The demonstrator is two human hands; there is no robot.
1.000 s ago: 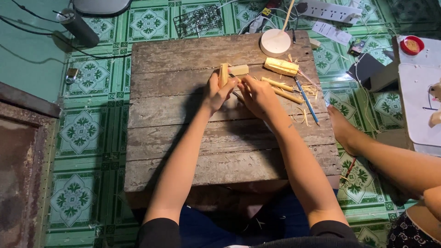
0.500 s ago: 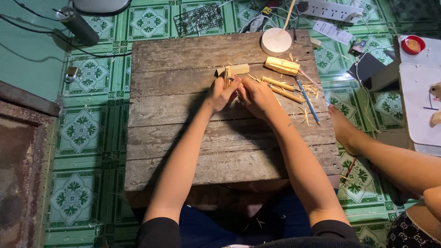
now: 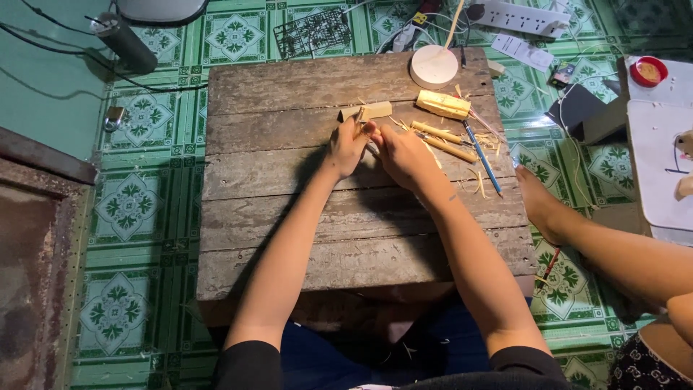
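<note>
Bamboo strip (image 3: 358, 120), seen from the head camera, stands nearly upright over the far half of the wooden table (image 3: 289, 238), pinched in the closed left hand (image 3: 347, 146), while the right hand (image 3: 401, 153), closed beside it, touches its lower end.

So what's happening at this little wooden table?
A person sits at a worn plank table with both hands together near its far side. The left hand grips a small pale bamboo piece, and the right hand presses in beside it, apparently holding a thin tool that is mostly hidden. More cut bamboo pieces, thin sticks, a blue pen and loose shavings lie to the right. Another person's foot rests by the table's edge.
</note>
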